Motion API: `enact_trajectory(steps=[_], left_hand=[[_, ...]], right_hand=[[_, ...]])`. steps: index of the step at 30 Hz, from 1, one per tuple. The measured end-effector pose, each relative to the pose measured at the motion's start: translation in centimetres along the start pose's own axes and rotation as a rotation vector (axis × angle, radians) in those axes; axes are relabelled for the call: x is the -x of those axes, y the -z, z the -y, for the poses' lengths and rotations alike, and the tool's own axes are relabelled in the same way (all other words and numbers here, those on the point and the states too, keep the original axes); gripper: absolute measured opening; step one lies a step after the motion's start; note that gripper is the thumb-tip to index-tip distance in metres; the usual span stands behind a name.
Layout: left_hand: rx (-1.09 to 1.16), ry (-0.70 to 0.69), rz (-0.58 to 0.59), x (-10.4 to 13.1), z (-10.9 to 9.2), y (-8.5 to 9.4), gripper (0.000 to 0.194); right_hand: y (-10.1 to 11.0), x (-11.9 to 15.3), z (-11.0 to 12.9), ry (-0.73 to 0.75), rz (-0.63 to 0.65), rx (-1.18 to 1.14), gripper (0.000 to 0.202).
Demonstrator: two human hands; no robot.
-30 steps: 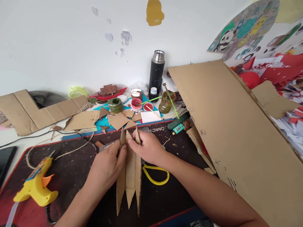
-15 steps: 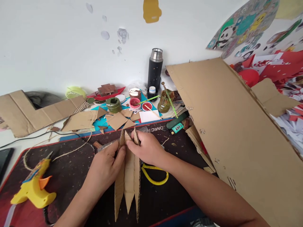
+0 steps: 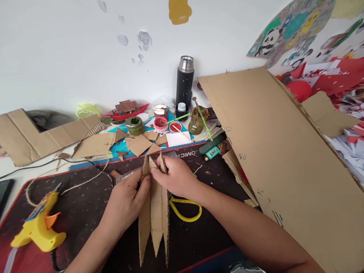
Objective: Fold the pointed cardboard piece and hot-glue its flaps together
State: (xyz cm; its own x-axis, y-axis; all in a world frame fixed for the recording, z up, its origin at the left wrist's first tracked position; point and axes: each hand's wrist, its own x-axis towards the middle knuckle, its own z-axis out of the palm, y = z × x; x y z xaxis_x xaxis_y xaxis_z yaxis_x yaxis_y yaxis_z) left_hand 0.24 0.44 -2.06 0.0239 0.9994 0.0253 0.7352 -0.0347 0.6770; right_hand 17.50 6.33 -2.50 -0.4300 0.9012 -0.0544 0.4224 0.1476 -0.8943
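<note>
Over the near part of the dark mat (image 3: 85,201), three pointed cardboard strips stand lengthwise side by side: a middle strip (image 3: 156,216) faces up between a left strip (image 3: 144,223) and a right strip (image 3: 166,216), both tilted on edge. The left hand (image 3: 126,199) pinches the left strip near its far end; the right hand (image 3: 176,176) grips the far ends of the middle and right strips. The points look fully cut; the lower ends spread apart, and whether the seams are glued cannot be told. A yellow scissor handle (image 3: 186,219) and a glue gun (image 3: 40,229) lie unheld on the mat. Farther off, cardboard scraps (image 3: 139,145) lie before a green paint pot (image 3: 135,127), the strips themselves looking unpainted. A flask (image 3: 184,85) stands behind.
</note>
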Motion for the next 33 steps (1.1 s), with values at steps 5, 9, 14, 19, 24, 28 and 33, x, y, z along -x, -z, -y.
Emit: enact_trajectory(steps=[5, 9, 14, 19, 24, 28, 33], left_hand=[[0.007, -0.003, 0.016, -0.05, 0.17, -0.04, 0.032], [0.005, 0.008, 0.045, -0.06, 0.30, 0.03, 0.033], [-0.020, 0.006, 0.075, -0.01, 0.50, 0.02, 0.033], [-0.029, 0.009, 0.082, 0.05, 0.46, 0.01, 0.032], [-0.042, 0.000, 0.093, 0.00, 0.24, 0.09, 0.030], [-0.024, 0.016, 0.114, -0.08, 0.13, 0.15, 0.031], [-0.022, -0.025, 0.090, -0.15, 0.01, 0.27, 0.030]], right_hand=[[-0.08, -0.01, -0.03, -0.011, -0.005, 0.016, 0.033], [-0.04, 0.03, 0.01, -0.025, 0.009, 0.019, 0.033], [0.02, 0.05, 0.13, -0.041, 0.023, 0.044, 0.034], [0.05, -0.03, 0.27, -0.052, 0.044, 0.080, 0.035], [0.10, -0.02, 0.13, -0.058, 0.061, 0.075, 0.034], [0.13, 0.00, -0.02, -0.048, 0.063, 0.042, 0.034], [0.19, -0.02, 0.05, -0.051, 0.057, 0.028, 0.034]])
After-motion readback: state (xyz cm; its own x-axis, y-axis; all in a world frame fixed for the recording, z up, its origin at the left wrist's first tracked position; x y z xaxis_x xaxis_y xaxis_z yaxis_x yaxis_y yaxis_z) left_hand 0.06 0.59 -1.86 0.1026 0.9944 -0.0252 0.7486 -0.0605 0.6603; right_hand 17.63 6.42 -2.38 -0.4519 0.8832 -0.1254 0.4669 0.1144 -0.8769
